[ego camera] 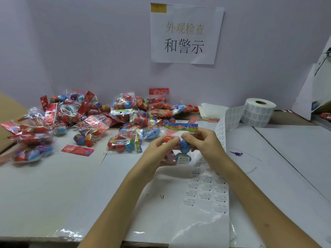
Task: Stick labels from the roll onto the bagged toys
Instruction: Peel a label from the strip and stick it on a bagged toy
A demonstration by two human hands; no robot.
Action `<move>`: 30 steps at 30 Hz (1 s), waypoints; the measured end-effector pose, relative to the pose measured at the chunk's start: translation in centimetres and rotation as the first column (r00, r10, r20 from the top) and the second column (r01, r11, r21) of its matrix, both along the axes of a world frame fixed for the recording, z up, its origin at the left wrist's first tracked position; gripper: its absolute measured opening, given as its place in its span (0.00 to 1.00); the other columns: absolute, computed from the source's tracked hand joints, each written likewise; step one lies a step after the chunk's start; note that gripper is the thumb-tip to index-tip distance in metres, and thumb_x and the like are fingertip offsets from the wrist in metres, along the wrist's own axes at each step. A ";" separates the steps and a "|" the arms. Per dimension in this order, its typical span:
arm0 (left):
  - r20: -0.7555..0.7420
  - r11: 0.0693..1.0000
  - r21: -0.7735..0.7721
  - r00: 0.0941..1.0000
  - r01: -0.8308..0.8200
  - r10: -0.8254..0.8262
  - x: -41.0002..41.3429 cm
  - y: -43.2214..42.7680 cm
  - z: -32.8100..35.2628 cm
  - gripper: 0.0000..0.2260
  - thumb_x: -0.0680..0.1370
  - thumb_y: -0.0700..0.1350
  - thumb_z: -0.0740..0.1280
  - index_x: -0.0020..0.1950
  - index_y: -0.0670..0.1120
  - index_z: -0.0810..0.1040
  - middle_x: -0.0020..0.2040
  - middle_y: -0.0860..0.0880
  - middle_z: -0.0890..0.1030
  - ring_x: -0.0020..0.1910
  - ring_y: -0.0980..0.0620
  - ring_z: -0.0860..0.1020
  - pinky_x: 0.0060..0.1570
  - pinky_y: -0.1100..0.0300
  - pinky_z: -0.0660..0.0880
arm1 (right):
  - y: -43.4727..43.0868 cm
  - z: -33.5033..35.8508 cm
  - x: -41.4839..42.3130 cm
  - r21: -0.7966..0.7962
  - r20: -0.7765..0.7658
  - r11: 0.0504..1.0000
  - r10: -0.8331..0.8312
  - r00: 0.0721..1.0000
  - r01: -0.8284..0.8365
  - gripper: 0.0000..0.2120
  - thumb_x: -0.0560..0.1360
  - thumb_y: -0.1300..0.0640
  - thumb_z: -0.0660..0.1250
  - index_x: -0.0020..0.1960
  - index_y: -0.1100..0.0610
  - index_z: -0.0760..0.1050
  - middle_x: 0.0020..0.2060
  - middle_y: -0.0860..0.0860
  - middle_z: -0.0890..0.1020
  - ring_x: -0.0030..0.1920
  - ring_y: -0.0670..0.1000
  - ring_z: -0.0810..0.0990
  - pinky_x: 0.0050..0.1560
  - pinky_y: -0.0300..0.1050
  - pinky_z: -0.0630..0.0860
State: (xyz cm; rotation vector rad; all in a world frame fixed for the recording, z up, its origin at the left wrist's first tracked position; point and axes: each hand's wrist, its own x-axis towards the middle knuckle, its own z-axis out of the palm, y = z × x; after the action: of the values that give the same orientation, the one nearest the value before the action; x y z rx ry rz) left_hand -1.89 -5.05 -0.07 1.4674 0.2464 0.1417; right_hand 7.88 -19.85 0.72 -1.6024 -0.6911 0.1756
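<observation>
- Bagged toy (pixel 180 127), red and blue eggs (pixel 168 138) inside, clamped between our left hand (pixel 159 153) and right hand (pixel 204 142) above the desk (pixel 53 194).
- Label roll (pixel 258 111) stands far right; more filled bags (pixel 89 119) heaped left.

Red, blue toys (pixel 123 145) (clear bags); white label roll (pixel 258 113), black print

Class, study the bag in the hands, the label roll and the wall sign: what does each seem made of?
Bag: probably thin clear plastic film, glossy; toys show through it. Label roll: seemingly matte white paper, printed, wound on a brownish, cardboard-like core. Wall sign: white paper, matte, with printed characters.
</observation>
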 end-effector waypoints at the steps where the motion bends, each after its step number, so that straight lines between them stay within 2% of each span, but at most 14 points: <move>1: 0.000 1.000 -0.008 1.000 -0.022 0.022 0.0 0.1 0.0 0.15 0.78 0.53 0.72 0.60 0.47 0.82 0.55 0.46 0.86 0.54 0.43 0.85 0.53 0.48 0.83 | 0.0 0.0 0.0 -0.003 -0.001 1.000 0.013 1.000 -0.013 0.02 0.78 0.59 0.72 0.47 0.56 0.82 0.34 0.47 0.85 0.34 0.43 0.79 0.36 0.38 0.76; 5: 0.023 0.994 -0.014 0.993 -0.112 0.112 0.0 -0.1 0.1 0.12 0.79 0.49 0.71 0.54 0.40 0.84 0.53 0.37 0.84 0.51 0.40 0.81 0.49 0.49 0.74 | -0.2 0.2 0.1 -0.041 -0.095 0.994 0.098 0.991 -0.102 0.03 0.78 0.61 0.70 0.50 0.57 0.82 0.39 0.53 0.84 0.39 0.50 0.80 0.39 0.43 0.77; 6: 0.019 0.992 -0.003 0.992 -0.127 0.127 0.1 -0.1 0.1 0.10 0.79 0.48 0.71 0.51 0.41 0.85 0.52 0.37 0.84 0.51 0.39 0.82 0.49 0.49 0.75 | -0.3 0.2 0.1 -0.063 -0.109 0.989 0.128 0.986 -0.136 0.04 0.78 0.62 0.70 0.51 0.57 0.82 0.41 0.55 0.84 0.42 0.51 0.81 0.40 0.45 0.77; 8: 0.008 0.993 0.022 0.993 -0.114 0.114 0.1 -0.1 0.1 0.08 0.78 0.47 0.72 0.48 0.43 0.86 0.49 0.40 0.85 0.49 0.40 0.83 0.41 0.55 0.77 | -0.4 0.2 0.1 -0.094 -0.126 0.978 0.175 0.976 -0.187 0.09 0.74 0.61 0.70 0.54 0.58 0.82 0.46 0.58 0.85 0.46 0.53 0.81 0.45 0.49 0.78; 10: 0.010 0.996 0.059 0.997 -0.072 0.072 0.1 -0.1 0.0 0.07 0.78 0.47 0.73 0.47 0.44 0.87 0.48 0.42 0.87 0.48 0.41 0.85 0.37 0.58 0.78 | -0.4 0.3 0.2 -0.095 -0.131 0.973 0.199 0.971 -0.212 0.14 0.69 0.59 0.69 0.54 0.59 0.81 0.48 0.60 0.84 0.47 0.52 0.82 0.46 0.49 0.78; 12: 0.025 0.994 0.090 0.998 -0.054 0.052 0.1 -0.3 -0.1 0.07 0.78 0.47 0.73 0.43 0.48 0.88 0.44 0.45 0.87 0.44 0.47 0.86 0.36 0.61 0.79 | -0.7 0.5 0.3 -0.105 -0.093 0.971 0.206 0.974 -0.215 0.09 0.70 0.57 0.71 0.50 0.55 0.82 0.42 0.57 0.83 0.41 0.51 0.80 0.41 0.46 0.76; 14: 0.048 0.989 0.132 0.997 -0.067 0.062 0.0 -0.5 -0.2 0.09 0.78 0.50 0.72 0.39 0.52 0.88 0.40 0.49 0.87 0.39 0.53 0.86 0.33 0.65 0.78 | -0.9 0.4 0.4 -0.133 -0.019 0.975 0.176 0.984 -0.177 0.03 0.76 0.56 0.73 0.45 0.54 0.81 0.36 0.53 0.82 0.33 0.51 0.74 0.34 0.43 0.71; 16: 0.046 0.986 0.143 0.996 -0.082 0.076 -0.1 -0.6 -0.2 0.10 0.78 0.55 0.72 0.43 0.50 0.87 0.39 0.50 0.86 0.35 0.54 0.84 0.29 0.65 0.75 | -0.9 0.4 0.7 -0.117 0.034 0.985 0.128 0.991 -0.124 0.06 0.79 0.58 0.71 0.43 0.57 0.80 0.33 0.53 0.81 0.28 0.50 0.70 0.29 0.40 0.68; 18: 0.044 0.990 0.113 0.995 -0.089 0.084 -0.2 -0.5 0.0 0.14 0.77 0.57 0.72 0.48 0.47 0.85 0.40 0.50 0.87 0.35 0.52 0.83 0.29 0.62 0.76 | -1.1 0.6 1.0 -0.042 0.026 0.997 0.058 0.998 -0.057 0.06 0.79 0.60 0.70 0.44 0.60 0.80 0.33 0.54 0.81 0.24 0.49 0.71 0.27 0.40 0.70; 22: 0.026 0.990 0.070 0.992 -0.123 0.121 0.0 0.2 0.0 0.15 0.76 0.57 0.74 0.57 0.50 0.82 0.45 0.51 0.88 0.39 0.44 0.87 0.34 0.58 0.82 | -1.8 1.0 2.0 0.116 -0.108 0.991 -0.049 0.993 0.061 0.03 0.80 0.60 0.68 0.49 0.58 0.80 0.37 0.54 0.85 0.27 0.50 0.78 0.31 0.43 0.77; 24: 0.031 0.989 0.062 0.991 -0.132 0.131 0.0 0.4 0.0 0.15 0.76 0.54 0.75 0.59 0.51 0.80 0.45 0.51 0.88 0.39 0.44 0.87 0.36 0.58 0.82 | -2.0 1.0 2.3 0.094 -0.133 0.995 -0.027 0.991 0.040 0.03 0.80 0.58 0.68 0.50 0.57 0.80 0.39 0.53 0.86 0.31 0.50 0.80 0.34 0.43 0.77; 26: 0.045 0.989 0.092 0.992 -0.119 0.115 0.2 0.5 -0.3 0.16 0.75 0.53 0.75 0.60 0.51 0.80 0.45 0.49 0.88 0.38 0.47 0.86 0.39 0.57 0.82 | -1.9 0.8 2.3 0.042 -0.117 0.999 -0.009 0.993 0.014 0.06 0.79 0.54 0.70 0.50 0.56 0.80 0.37 0.52 0.85 0.32 0.49 0.78 0.34 0.40 0.75; 28: 0.061 0.988 0.118 0.994 -0.096 0.089 0.3 0.6 -0.5 0.18 0.72 0.56 0.76 0.58 0.51 0.81 0.45 0.48 0.88 0.36 0.49 0.85 0.38 0.58 0.82 | -1.9 0.8 2.2 0.024 -0.101 1.000 0.020 0.995 -0.018 0.08 0.79 0.53 0.70 0.49 0.58 0.80 0.34 0.51 0.84 0.31 0.49 0.75 0.32 0.39 0.73; 30: 0.071 0.988 0.124 0.994 -0.089 0.081 0.3 0.8 -0.7 0.19 0.69 0.60 0.75 0.55 0.52 0.83 0.45 0.49 0.87 0.36 0.49 0.85 0.35 0.59 0.82 | -2.1 1.0 2.3 -0.004 -0.070 0.999 0.036 0.997 -0.037 0.06 0.80 0.56 0.69 0.46 0.57 0.79 0.33 0.51 0.84 0.30 0.49 0.77 0.31 0.40 0.74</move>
State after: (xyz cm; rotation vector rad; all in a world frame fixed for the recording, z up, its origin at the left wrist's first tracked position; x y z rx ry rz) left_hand -1.61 -4.29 -0.80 1.5762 0.2497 0.2788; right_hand 10.18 -21.95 1.69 -1.5822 -0.6666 0.2595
